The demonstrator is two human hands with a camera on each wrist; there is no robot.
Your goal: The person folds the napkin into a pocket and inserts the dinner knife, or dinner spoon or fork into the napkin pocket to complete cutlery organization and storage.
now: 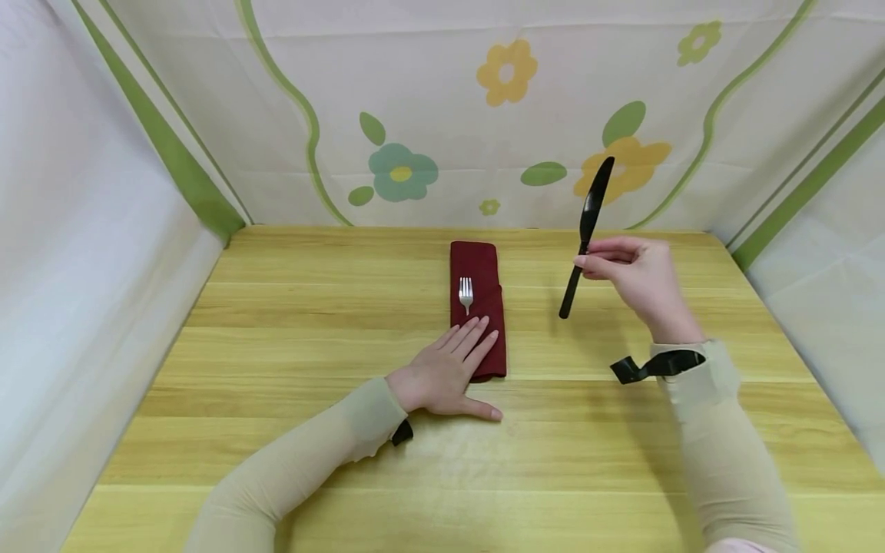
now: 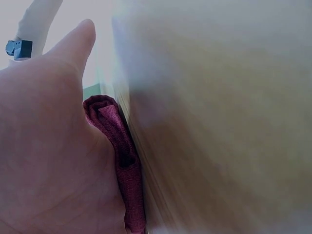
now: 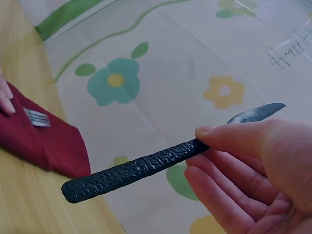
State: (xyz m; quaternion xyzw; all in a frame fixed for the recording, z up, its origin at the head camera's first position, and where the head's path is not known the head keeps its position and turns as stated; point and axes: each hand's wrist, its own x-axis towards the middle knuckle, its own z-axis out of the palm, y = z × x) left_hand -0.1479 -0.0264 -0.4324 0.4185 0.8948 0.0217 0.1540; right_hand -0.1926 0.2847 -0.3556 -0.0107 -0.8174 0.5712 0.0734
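Note:
A black table knife (image 1: 592,215) with a textured handle (image 3: 131,168) is pinched between thumb and fingers of my right hand (image 1: 646,284), raised above the table with its blade pointing up and away. My left hand (image 1: 449,376) lies flat, fingers straight, over the near part of a folded dark red napkin (image 1: 477,261). On the napkin a silver fork (image 1: 466,292) shows its tines just beyond the left fingertips; its handle is hidden under the hand. In the left wrist view the napkin's rolled, layered edge (image 2: 129,185) shows beside the palm.
The wooden table (image 1: 290,330) reaches back to a pale flowered curtain (image 1: 456,92). White cloth walls with green stripes (image 1: 159,146) stand on both sides. A black strap (image 1: 657,365) with a loose end is on the right wrist.

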